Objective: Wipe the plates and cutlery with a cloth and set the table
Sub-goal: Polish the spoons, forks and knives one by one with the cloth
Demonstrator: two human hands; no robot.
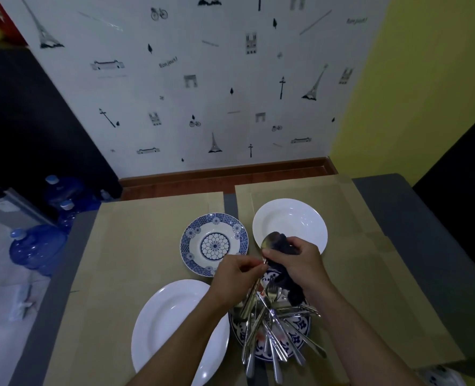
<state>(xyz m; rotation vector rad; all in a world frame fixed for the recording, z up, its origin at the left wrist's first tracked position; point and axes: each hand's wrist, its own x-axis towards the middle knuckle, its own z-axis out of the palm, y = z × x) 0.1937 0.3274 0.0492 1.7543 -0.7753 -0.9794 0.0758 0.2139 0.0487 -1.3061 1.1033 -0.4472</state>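
Observation:
My left hand pinches the handle of a steel spoon whose bowl points up and away. My right hand grips a dark cloth wrapped against the spoon just below its bowl. Under both hands a blue patterned plate holds a heap of cutlery. A white plate lies behind my right hand, a blue-and-white patterned plate to its left, and a second white plate at the near left.
Brown cardboard sheets cover the grey table. Blue water bottles stand on the floor to the left beside a dark cabinet. A patterned wall rises behind the table. Another patterned dish shows at the bottom right corner.

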